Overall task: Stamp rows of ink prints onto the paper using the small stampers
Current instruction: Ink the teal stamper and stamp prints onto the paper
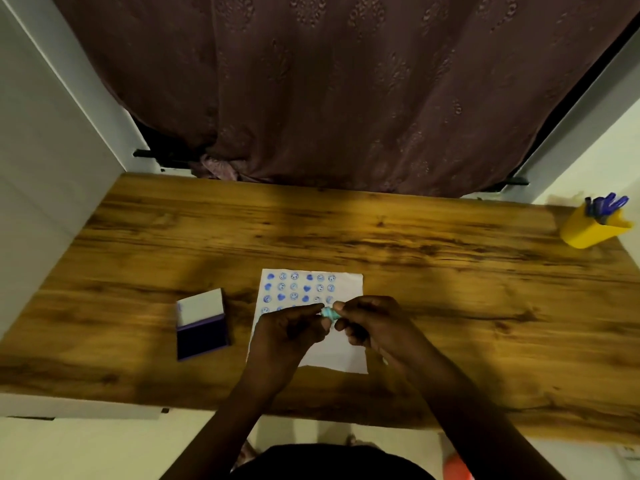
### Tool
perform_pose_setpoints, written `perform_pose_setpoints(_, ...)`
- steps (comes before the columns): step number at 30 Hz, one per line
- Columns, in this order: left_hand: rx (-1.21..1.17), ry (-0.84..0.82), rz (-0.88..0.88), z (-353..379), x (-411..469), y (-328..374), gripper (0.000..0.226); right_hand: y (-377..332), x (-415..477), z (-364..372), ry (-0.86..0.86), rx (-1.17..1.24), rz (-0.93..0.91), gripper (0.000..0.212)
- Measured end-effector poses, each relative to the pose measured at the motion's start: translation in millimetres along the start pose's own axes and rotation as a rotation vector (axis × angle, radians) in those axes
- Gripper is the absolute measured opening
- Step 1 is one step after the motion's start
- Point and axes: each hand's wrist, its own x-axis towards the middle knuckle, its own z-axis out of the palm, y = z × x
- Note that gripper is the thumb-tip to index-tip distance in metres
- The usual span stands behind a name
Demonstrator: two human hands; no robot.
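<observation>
A white sheet of paper [346,351] lies on the wooden table [450,271], its upper part covered with rows of blue prints of hearts and smiley faces. Above the paper's middle, my left hand [287,330] and my right hand [370,323] meet, both pinching a small teal stamper [329,313] between their fingertips. The hands hide the lowest row of prints. To the left of the paper lies an open ink pad [202,327], its dark blue ink surface toward me and its white lid folded back.
A yellow cup [588,230] with blue pens stands at the table's far right corner. A dark patterned curtain [346,91] hangs behind the table, with white walls on either side. An orange object [457,467] shows at the bottom right, below the table edge.
</observation>
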Motion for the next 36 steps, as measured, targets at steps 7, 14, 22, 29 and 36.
perform_pose_setpoints(7, -0.104, 0.044, -0.057, -31.3, -4.1, -0.1, 0.033, 3.0, 6.3, 15.5, -0.087, -0.198, -0.206, 0.024)
perform_pose_setpoints(14, -0.081, 0.239, -0.106, -86.0, -8.8, -12.2, 0.019, 3.9, 23.9, 53.3, -0.014, -0.438, -0.296, 0.021)
perform_pose_setpoints(22, 0.041, 0.353, -0.087, -159.8, -34.4, -18.4, 0.021, 11.1, 41.2, 125.9, -0.062, -0.805, -0.394, 0.018)
perform_pose_setpoints(29, -0.043, 0.488, -0.12, -200.0, -55.3, -20.4, 0.014, 21.5, 58.5, 187.6, -0.191, -1.005, -0.488, 0.029)
perform_pose_setpoints(36, -0.059, 0.569, -0.223, -233.8, -68.0, -31.0, 0.012, 30.3, 71.5, 237.8, -0.252, -1.289, -0.551, 0.033)
